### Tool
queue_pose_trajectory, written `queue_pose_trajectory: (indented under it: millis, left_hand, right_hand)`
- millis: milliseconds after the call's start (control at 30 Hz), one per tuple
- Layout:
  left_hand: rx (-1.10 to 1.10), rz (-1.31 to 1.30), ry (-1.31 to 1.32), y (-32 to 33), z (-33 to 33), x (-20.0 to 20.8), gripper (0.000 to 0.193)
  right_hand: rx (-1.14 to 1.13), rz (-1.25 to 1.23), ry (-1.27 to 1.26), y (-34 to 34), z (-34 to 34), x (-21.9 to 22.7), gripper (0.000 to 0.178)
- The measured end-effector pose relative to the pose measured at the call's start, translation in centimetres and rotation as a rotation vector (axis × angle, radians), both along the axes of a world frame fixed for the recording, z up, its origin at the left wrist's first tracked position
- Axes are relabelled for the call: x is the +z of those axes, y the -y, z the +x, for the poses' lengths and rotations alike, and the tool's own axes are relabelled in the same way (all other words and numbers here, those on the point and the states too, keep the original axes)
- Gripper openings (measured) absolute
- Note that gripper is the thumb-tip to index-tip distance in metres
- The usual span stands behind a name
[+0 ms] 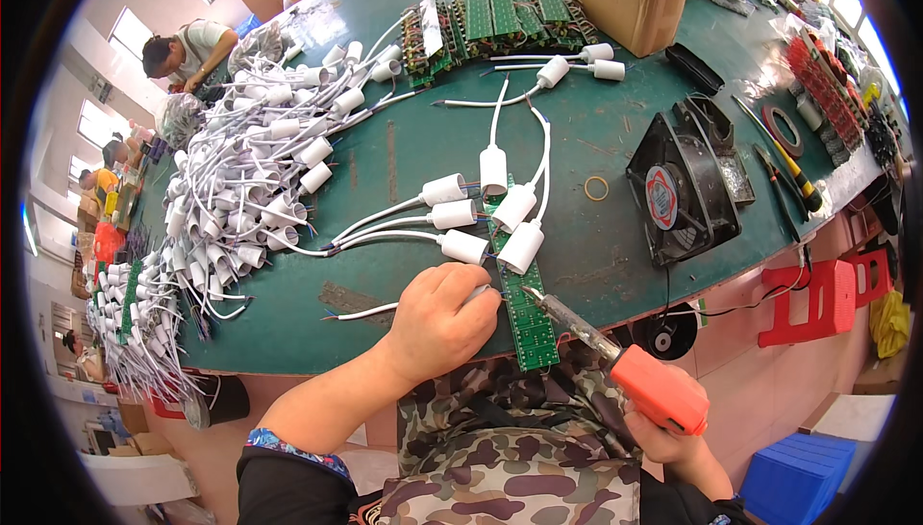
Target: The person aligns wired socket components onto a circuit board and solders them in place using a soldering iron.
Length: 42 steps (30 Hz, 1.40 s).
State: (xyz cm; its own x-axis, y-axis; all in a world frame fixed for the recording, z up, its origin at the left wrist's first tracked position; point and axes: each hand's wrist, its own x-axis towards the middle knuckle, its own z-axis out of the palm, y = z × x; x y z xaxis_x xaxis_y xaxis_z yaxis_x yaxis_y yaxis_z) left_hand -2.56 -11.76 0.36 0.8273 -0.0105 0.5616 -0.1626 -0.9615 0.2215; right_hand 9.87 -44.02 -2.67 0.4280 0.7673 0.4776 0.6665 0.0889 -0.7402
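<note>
Where the soldering iron (620, 362) points, a board (535, 335) lies.

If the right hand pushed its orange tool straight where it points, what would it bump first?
Probably the green circuit board: the soldering iron in the right hand ends at it in this view, though I can't tell whether they touch.
</note>
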Motion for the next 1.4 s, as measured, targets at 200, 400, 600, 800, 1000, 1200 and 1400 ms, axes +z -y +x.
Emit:
queue_pose_trajectory:
  millis: [200,400,600,800,1000,1200,1400]
  left_hand:
    - [0.002,0.006,-0.017,-0.01,-0.06,0.09,0.021]
    - [-0.004,-0.01,-0.021,-0.03,0.1,0.17,0.019]
    - [-0.008,-0.045,-0.017,0.08,-0.02,0.64,0.021]
    - [-0.012,-0.036,0.018,0.31,0.25,0.51,0.022]
    - [-0.016,-0.03,0.026,0.47,0.36,0.26,0.021]
    - [-0.023,-0.014,0.02,0.47,0.27,0.17,0.022]
    - [-0.019,-0.009,0.009,0.54,0.35,0.17,0.021]
  right_hand:
    - [0.008,0.007,-0.038,-0.01,-0.02,-0.19,0.061]
    - [-0.013,-0.027,-0.046,0.04,-0.15,0.33,0.063]
    - [-0.026,-0.036,-0.049,0.16,-0.18,0.17,0.063]
    - [-0.008,-0.031,-0.073,0.05,-0.25,0.05,0.062]
    - [-0.006,-0.019,-0.053,-0.12,-0.26,-0.08,0.061]
    - [-0.004,-0.035,0.007,-0.48,-0.22,0.08,0.06]
    - [-0.005,-0.036,-0.025,-0.49,-0.39,-0.35,0.058]
